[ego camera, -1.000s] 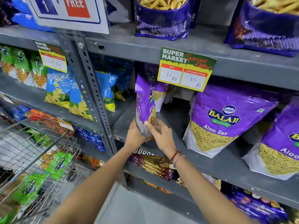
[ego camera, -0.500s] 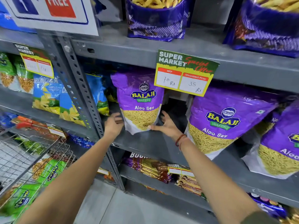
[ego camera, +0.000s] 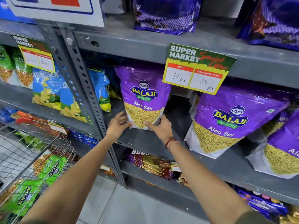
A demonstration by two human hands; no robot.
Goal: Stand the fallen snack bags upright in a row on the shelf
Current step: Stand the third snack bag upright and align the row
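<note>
A purple Aloo Sev bag [ego camera: 142, 92] stands upright on the grey shelf [ego camera: 145, 139], facing me. My left hand [ego camera: 118, 125] grips its bottom left corner. My right hand [ego camera: 160, 126] holds its bottom right corner, with a red thread on the wrist. To the right a second purple Aloo Sev bag [ego camera: 233, 120] leans on the same shelf, and a third purple bag [ego camera: 281, 152] sits at the right edge, partly cut off.
A yellow price tag [ego camera: 197, 70] hangs from the shelf above. A perforated grey post [ego camera: 84, 88] bounds the bay on the left, with blue chip bags [ego camera: 48, 89] beyond. A wire cart [ego camera: 32, 159] holding green bags stands at lower left. Brown packets [ego camera: 150, 164] lie below.
The purple bag went from held edge-on in both hands to standing face-front on the shelf. My hands moved apart, then closed onto its bottom corners.
</note>
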